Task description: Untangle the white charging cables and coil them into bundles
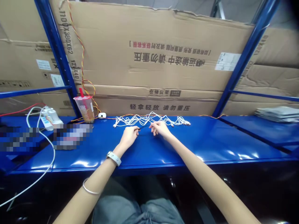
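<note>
Head camera view: the left hand (pixel 129 137) and right hand (pixel 160 129) each pinch one end of a thin black stick (pixel 143 127). It sits just in front of white cables (pixel 149 119) on a blue metal shelf (pixel 187 146).

A thin black strip (pixel 143 127) is being pinched between the fingers of the left hand (pixel 129 137) and the right hand (pixel 160 129) above a blue steel shelf (pixel 198 140). Just beyond the hands, a tangle of white cables (pixel 149 119) is being left lying on the shelf, well apart from a plastic drink cup (pixel 84 109).
</note>
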The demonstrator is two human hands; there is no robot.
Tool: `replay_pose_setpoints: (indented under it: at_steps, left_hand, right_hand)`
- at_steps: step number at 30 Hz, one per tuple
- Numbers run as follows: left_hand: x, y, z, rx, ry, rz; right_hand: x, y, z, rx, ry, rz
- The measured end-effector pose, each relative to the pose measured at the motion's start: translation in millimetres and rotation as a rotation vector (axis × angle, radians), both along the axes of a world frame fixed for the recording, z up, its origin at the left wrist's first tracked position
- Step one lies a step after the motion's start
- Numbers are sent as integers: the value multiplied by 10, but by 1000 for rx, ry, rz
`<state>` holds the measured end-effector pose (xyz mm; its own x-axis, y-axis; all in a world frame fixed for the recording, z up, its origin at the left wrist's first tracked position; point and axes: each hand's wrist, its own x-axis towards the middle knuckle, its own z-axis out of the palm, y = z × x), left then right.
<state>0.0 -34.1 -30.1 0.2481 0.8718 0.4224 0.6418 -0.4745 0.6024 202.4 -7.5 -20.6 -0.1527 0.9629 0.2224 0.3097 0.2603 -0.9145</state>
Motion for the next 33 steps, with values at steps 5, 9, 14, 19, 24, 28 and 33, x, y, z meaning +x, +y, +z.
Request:
replay_pose_setpoints:
  at_steps: [5,9,14,19,24,28,33]
  left_hand:
    - [-107,18,8,59,215,65]
    - [-94,10,-25,69,361,-6]
    - [-76,-8,-64,70,363,-60]
    - [-288,90,4,-2,272,-16]
    - [-803,453,300,8,241,268]
    - [-1023,826,394,-71,232,498]
    - [-844,1124,272,-142,258,544]
  right_hand:
    - [63,-5,-25,180,-404,-126]
    - [84,-6,-31,259,-600,-256]
    - [161,66,-100,321,-735,-313]
    - [318,223,-107,418,-807,-331]
    - [474,399,71,525,-904,-494]
    - [478,532,137,504,-990,-534]
    - [320,619,28,564,-1131,-385]
